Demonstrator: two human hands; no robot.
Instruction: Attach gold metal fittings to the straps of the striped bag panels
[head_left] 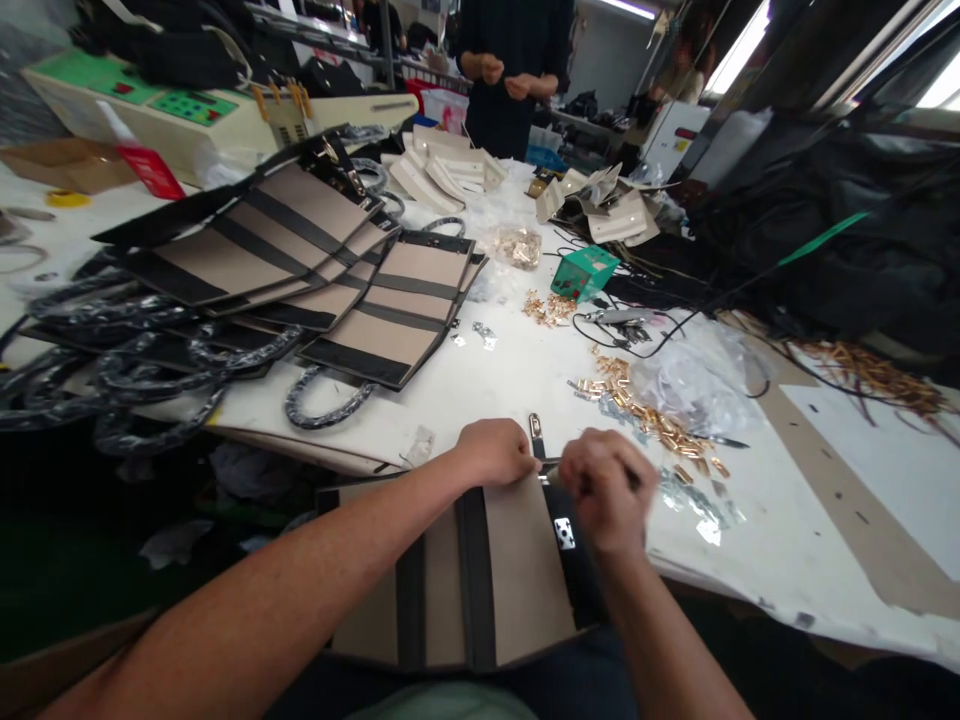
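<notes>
A tan bag panel [525, 580] with black bands lies over my lap, its far edge against the table. My left hand [496, 452] is closed at that far edge, its fingertips beside a short black strap with a metal fitting [535, 430]. What they pinch is hidden. Over the panel's black right border, my right hand [609, 490] is curled into a fist, smeared by motion. Something dark shows in its grip, too blurred to name. A shiny metal plate with holes [564, 533] sits on the black border, just left of my right wrist.
Similar panels [397, 310] are stacked at left, with plastic-wrapped loop handles [326, 400] around them. Gold-coloured fittings [667, 425] and small metal plates [694, 500] lie scattered at right. Behind stand a green box [583, 272] with cables and another person [514, 80].
</notes>
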